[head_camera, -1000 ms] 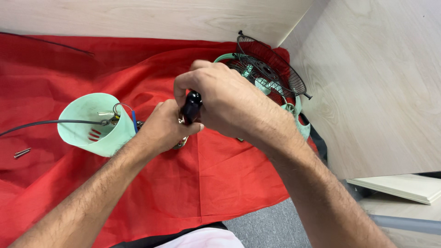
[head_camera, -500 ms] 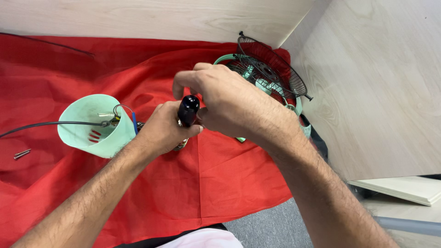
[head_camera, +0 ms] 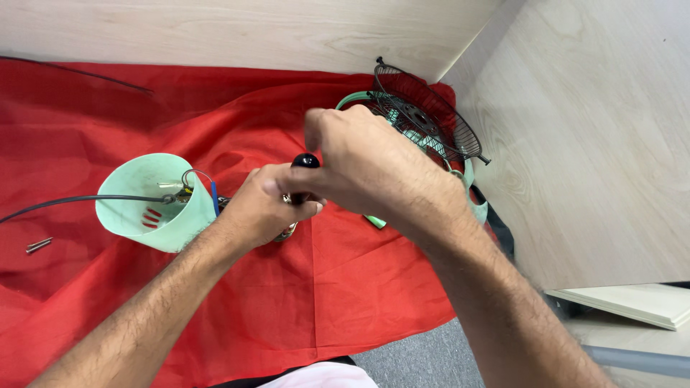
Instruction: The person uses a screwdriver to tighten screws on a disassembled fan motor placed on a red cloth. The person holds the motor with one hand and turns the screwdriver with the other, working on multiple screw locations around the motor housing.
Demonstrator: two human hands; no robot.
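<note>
My left hand (head_camera: pixel 262 208) is closed around a small metal part, mostly hidden under the fingers, just right of a mint green plastic housing (head_camera: pixel 147 205) with wires and a black cable (head_camera: pixel 65 202) coming out of it. My right hand (head_camera: pixel 366 169) grips a black-handled tool (head_camera: pixel 305 162) whose rounded end shows above my left hand; its tip is hidden. Both hands are pressed together over the red cloth (head_camera: pixel 309 287).
A black wire fan guard (head_camera: pixel 431 118) and mint green fan parts (head_camera: pixel 474 208) lie at the back right against a wooden wall. Loose screws (head_camera: pixel 39 245) rest on the cloth at the left. A light board (head_camera: pixel 632 302) lies on the floor at the right.
My right hand has shifted slightly left over the tool handle, and the handle has tipped a little. My left hand keeps its hold in the same place.
</note>
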